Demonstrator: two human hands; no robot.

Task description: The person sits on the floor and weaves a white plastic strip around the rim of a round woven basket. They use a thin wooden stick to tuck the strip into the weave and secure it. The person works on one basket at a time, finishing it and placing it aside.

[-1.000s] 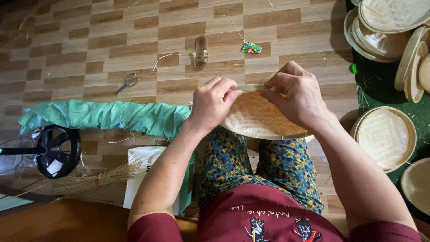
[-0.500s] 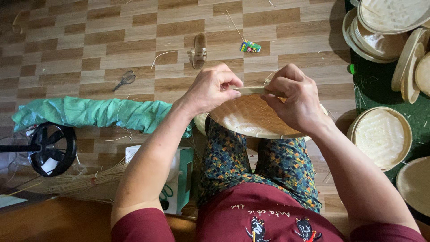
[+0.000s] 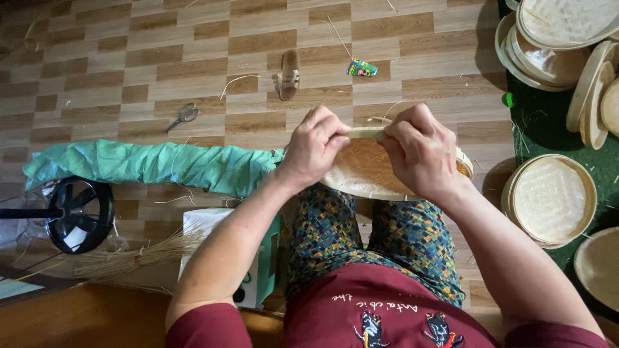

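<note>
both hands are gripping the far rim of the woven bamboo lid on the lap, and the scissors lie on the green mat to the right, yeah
Not quite. The head view shows the scissors lying on the wood-pattern floor to the left, beyond the rolled green cloth, not on the green mat. The rest holds: left hand and right hand grip the far rim of the woven bamboo lid.

Both forearms are extended forward over the knees, bare below short sleeves; the left hand (image 3: 314, 149) is curled, fingers bent and pressed down, thumb tucked towards the right; the right hand (image 3: 420, 149) is likewise closed, knuckles raised, fingertips pinched together.
</note>
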